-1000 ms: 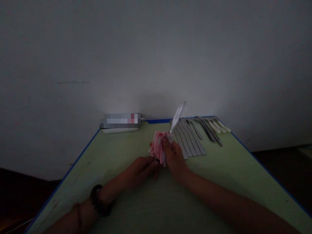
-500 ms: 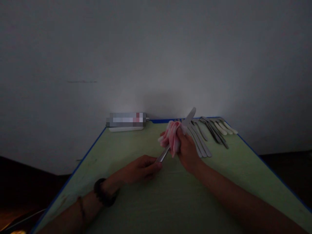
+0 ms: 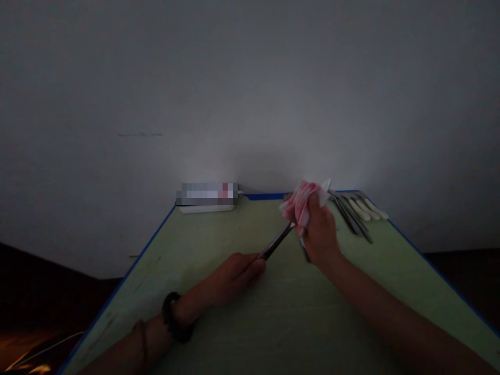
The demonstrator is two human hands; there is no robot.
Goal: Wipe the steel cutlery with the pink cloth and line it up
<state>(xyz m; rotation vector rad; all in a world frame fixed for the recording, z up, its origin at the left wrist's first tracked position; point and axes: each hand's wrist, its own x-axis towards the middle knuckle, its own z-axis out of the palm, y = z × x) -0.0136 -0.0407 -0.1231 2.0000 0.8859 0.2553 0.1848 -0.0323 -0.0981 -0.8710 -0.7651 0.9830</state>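
Moved, head view: the cloth [image 3: 300, 203] sits farther along the knife [image 3: 277, 241], away from the left hand [image 3: 236, 275], than half a second ago; more of the handle shows and less of the blade.
Left hand: fingers and thumb pinch the near end of the handle.
Right hand [image 3: 322, 237]: wraps the bunched pink-and-white cloth around the knife's far part; the fingers behind the cloth are hidden.
Knife: above the table [image 3: 219, 234], between the hands, its long axis running from the left hand up and away to the right; a pale tip, probably the blade's, peeks past the cloth.
Nearer hand: left to the handle end, right to the blade end.
Cutlery: one metal handle [image 3: 306, 253] shows below the right hand; metal pieces [image 3: 351, 219] and white-handled pieces [image 3: 361, 209] lie beyond it, to the right.
Far left corner: a blurred-out box [image 3: 207, 194].
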